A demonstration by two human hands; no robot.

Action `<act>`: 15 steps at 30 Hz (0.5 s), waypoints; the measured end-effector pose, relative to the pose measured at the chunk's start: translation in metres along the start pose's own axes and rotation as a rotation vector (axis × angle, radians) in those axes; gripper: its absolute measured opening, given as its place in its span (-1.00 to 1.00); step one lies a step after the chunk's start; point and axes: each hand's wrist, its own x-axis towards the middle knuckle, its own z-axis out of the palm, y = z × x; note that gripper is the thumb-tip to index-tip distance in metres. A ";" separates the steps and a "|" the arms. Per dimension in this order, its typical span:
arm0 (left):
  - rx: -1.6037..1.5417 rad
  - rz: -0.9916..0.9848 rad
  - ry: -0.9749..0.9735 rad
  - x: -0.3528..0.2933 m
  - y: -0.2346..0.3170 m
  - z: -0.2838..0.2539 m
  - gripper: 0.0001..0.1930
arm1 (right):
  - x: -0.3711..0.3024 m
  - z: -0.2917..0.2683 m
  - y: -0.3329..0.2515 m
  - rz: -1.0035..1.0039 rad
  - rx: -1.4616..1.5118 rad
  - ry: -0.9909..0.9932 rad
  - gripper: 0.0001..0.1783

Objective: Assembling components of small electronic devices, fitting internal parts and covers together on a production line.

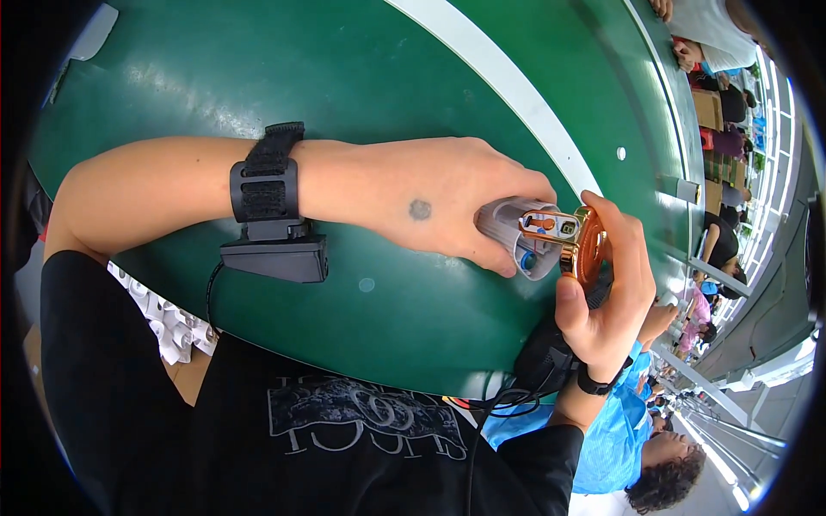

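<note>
The left hand [456,202] reaches across the tabletop [413,322] and is closed around a clear tube [499,222], thumb on the near side and fingers on the far side. The tube lies on its side, its open end facing the right hand [618,301]. A blue part [527,260] shows at that end, on the side nearer the body.

The right hand grips an orange cap [590,249] by its edge, thumb on the near side and fingertips on the far side. A gold frame [569,249] stands out from the cap toward the left hand and overlaps the mouth of the tube; how deep it sits inside is hard to tell. So the tube, frame and cap are all held between the two hands.

A black strap [267,185] circles the left forearm behind the hand, with a black box [275,258] on its near side. A black wristband [594,381] is on the right wrist, and a dark device [546,353] sits just beside it, to its left.

Beyond the hands, a white stripe [508,77] curves over the tabletop, and a small white disc [621,153] lies past the right fingertips. White parts [172,327] are heaped below the left forearm. A co-worker in blue [602,460] is beyond the right wrist.
</note>
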 end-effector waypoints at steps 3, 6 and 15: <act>0.002 0.007 -0.007 0.000 -0.001 0.000 -0.42 | -0.001 0.002 0.000 -0.022 -0.007 0.014 -0.31; 0.002 0.012 -0.014 -0.001 -0.001 -0.001 -0.41 | -0.001 0.001 -0.005 0.015 -0.007 0.027 -0.31; 0.056 0.046 -0.003 0.000 0.001 -0.002 -0.39 | -0.002 0.000 -0.009 0.054 -0.014 0.023 -0.28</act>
